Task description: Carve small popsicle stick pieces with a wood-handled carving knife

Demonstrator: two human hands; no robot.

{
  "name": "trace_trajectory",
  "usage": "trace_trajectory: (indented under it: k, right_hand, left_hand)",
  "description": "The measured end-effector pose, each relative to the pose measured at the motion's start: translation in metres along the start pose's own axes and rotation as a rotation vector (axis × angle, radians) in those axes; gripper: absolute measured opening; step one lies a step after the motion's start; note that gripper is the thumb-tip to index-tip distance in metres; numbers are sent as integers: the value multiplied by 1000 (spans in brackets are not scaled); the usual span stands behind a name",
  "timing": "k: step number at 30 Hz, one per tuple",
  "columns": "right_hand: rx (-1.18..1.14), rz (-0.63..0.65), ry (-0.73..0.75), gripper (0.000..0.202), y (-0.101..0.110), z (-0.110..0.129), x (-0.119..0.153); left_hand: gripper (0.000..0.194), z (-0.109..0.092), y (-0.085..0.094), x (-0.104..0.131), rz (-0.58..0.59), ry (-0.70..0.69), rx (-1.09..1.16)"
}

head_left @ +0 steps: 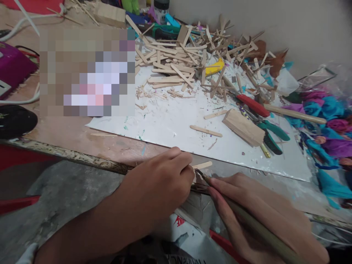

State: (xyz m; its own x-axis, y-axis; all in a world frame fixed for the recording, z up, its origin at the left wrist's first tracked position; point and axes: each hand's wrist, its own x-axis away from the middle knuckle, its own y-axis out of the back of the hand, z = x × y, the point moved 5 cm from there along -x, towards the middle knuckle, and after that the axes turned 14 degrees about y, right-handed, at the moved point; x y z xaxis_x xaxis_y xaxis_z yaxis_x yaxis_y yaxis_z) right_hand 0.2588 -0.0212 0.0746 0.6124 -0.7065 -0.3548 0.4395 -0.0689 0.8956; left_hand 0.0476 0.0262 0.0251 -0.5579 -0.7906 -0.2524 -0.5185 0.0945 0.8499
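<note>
My left hand [167, 176] is closed at the table's front edge, its fingers pinching a pale wooden craft stick [205, 164] whose far end sticks out to the right. My right hand [247, 209] grips a long carving tool [253, 220] with a wooden handle. The tool's dark tip meets the stick close to my left fingertips. Just beyond, on a white sheet [165, 126], lie a loose stick [206, 131] with a small mark in its middle and a wooden block [243, 128].
A large heap of craft sticks [176, 69] covers the back of the sheet. Red-handled pliers [253, 105] and green-handled pliers [275, 131] lie by the block. Colourful paper flowers [327, 113] fill the right side. A black object [18, 121] sits far left; a blurred-out patch hides the upper left.
</note>
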Motion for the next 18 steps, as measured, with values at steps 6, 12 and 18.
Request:
trace_trajectory:
  k: [6, 12, 18]
  right_hand:
    - [-10, -20, 77, 12, 6, -7, -27]
    - [-37, -174, -57, 25, 0, -17, -28]
    - [9, -286, -154, 18, -8, -18, -2]
  left_hand:
    - [32, -3, 10, -8, 51, 1, -27]
    - [32, -3, 5, -10, 49, 12, -24]
    - [32, 2, 3, -7, 51, 24, -15]
